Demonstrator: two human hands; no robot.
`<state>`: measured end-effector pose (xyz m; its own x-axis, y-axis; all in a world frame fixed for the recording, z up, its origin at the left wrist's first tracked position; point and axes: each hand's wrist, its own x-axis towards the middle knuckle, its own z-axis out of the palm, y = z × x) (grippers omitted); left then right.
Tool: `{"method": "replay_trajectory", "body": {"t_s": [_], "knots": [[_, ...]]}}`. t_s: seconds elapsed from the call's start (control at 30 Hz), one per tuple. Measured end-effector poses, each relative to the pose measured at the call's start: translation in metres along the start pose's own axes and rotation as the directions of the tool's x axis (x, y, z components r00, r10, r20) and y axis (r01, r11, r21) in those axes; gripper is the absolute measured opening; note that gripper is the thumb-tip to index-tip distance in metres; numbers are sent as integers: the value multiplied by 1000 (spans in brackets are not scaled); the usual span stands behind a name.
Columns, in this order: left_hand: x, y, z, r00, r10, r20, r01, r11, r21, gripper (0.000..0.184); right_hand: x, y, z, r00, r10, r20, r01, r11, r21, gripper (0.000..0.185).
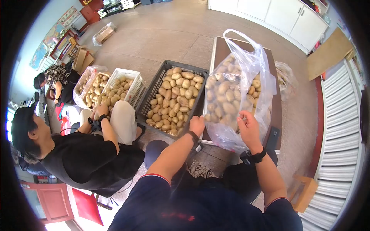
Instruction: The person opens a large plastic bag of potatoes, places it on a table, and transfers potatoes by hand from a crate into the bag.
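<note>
A clear plastic bag [225, 92] full of potatoes stands on a dark brown table [276, 115], its handles rising at the back. At the bag's lower left edge is my left hand [197, 125], fingers curled closed; what they pinch is too small to make out. My right hand [249, 129] is over the bag's near side, its thumb and fingers apart, near the loose plastic at the opening. More potatoes [254, 90] show through the gap on the bag's right. Left of the bag, a black crate [167, 64] holds many potatoes.
A seated co-worker [84, 158] handles potatoes at the left, beside a white crate [133, 73] and a bagged box [83, 82]. Another person [58, 82] bends farther back. A wooden chair [306, 192] and white radiator [339, 146] stand at the right.
</note>
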<state>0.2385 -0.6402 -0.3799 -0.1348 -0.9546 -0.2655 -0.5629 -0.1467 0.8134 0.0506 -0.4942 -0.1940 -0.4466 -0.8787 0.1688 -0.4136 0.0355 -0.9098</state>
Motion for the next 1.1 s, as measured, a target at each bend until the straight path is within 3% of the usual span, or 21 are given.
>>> {"method": "replay_trajectory", "body": {"t_s": [0.17, 0.23, 0.33, 0.47, 0.53, 0.6, 0.67, 0.7, 0.73, 0.77, 0.8, 0.83, 0.9, 0.97, 1.03, 1.1], "knots": [[7, -2, -6, 996, -75, -44, 71, 994, -84, 38, -10, -5, 23, 998, -30, 61, 29, 999, 23, 25], [-17, 35, -29, 996, -70, -49, 63, 989, -132, 36, -17, -11, 36, 992, -45, 120, 33, 995, 98, 25], [4, 2, -14, 1000, -16, 17, 19, 969, -247, 35, -25, -22, 45, 984, -62, 168, 45, 994, 104, 25], [-10, 22, -27, 989, -97, 110, 122, 960, -251, 35, -33, -16, 52, 979, -121, 164, 106, 989, 99, 26], [2, -6, -14, 988, -66, 137, 92, 975, -201, 32, -30, -18, 46, 975, -142, 168, 130, 988, 80, 26], [-4, -15, -6, 978, -77, 192, 115, 974, -193, 35, -24, -14, 36, 987, -108, 117, 99, 992, 81, 25], [-9, -10, -6, 971, -74, 229, 92, 993, -67, 36, -14, -10, 19, 995, -82, 65, 77, 993, 84, 24], [-7, -15, 0, 988, -47, 147, 60, 995, -86, 37, -8, -7, 4, 999, 35, 34, -38, 993, 108, 25], [-5, -22, 2, 979, -63, 193, 79, 994, -79, 39, -3, -3, -11, 988, 153, 5, -152, 979, 139, 26], [1, -31, 8, 979, -80, 189, 96, 992, -77, 39, 3, 4, -27, 987, 160, -13, -157, 979, 132, 26], [7, -41, 13, 978, -99, 184, 115, 991, -76, 40, 11, 17, -44, 985, 93, -143, -78, 991, 105, 26], [8, -35, 8, 937, -178, 300, 204, 977, -57, 50, 18, 32, -61, 965, 20, -263, -2, 998, 68, 26], [7, -29, 7, 924, -204, 323, 234, 970, -58, 50, 29, 73, -101, 927, 35, -374, -23, 999, 36, 26], [5, -28, 7, 899, -267, 348, 305, 951, -58, 52, 30, 121, -143, 872, 54, -486, -143, 979, -148, 32], [4, -29, 11, 909, -247, 336, 284, 956, -67, 51, 19, 176, -185, 790, 298, -536, -434, 889, -146, 41], [8, -34, 17, 922, -225, 316, 262, 962, -79, 51, -9, 220, -217, 721, 405, -562, -621, 738, -264, 49]]}}
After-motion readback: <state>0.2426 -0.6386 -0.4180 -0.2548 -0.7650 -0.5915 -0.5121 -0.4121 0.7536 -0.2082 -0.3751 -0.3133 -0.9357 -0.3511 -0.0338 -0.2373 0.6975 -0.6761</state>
